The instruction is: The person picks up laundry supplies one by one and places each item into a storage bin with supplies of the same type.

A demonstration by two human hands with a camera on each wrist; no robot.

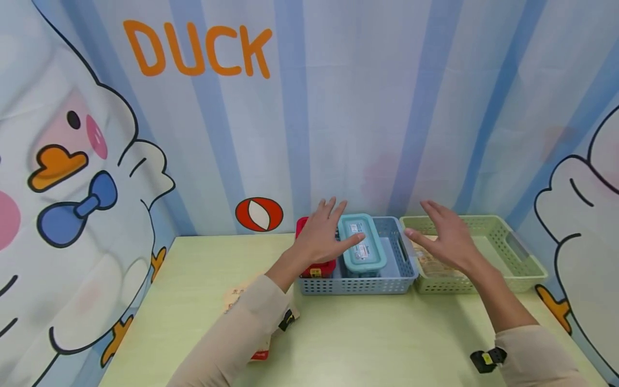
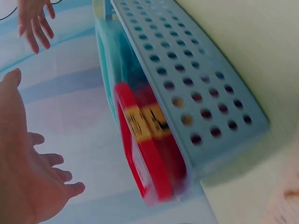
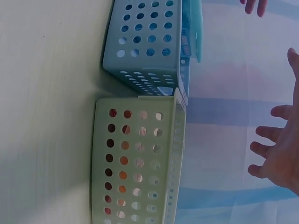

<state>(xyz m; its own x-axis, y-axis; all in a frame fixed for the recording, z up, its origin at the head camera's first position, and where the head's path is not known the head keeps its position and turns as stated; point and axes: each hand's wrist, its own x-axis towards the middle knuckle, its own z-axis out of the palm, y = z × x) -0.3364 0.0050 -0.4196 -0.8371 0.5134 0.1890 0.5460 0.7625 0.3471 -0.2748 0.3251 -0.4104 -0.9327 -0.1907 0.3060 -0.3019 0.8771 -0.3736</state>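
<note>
My left hand [image 1: 316, 239] hovers with fingers spread over the blue basket [image 1: 355, 286], holding nothing. Beneath it, partly hidden in the head view, is a red-lidded container [image 2: 147, 144] with a yellow label on its edge. Beside that container lies a box with a light teal lid [image 1: 364, 244], tilted inside the basket. My right hand [image 1: 450, 239], also with fingers apart and nothing in it, is raised over the left part of the pale green basket [image 1: 522, 274]. A tan, printed packet [image 1: 432, 263] sits in that basket, partly covered by the hand.
Both baskets stand side by side at the back of the pale table [image 1: 358, 344], close to a striped curtain [image 1: 348, 118] with duck drawings. Under my left forearm, a paper-like tan item [image 1: 237, 295] with a red edge lies on the table, mostly hidden.
</note>
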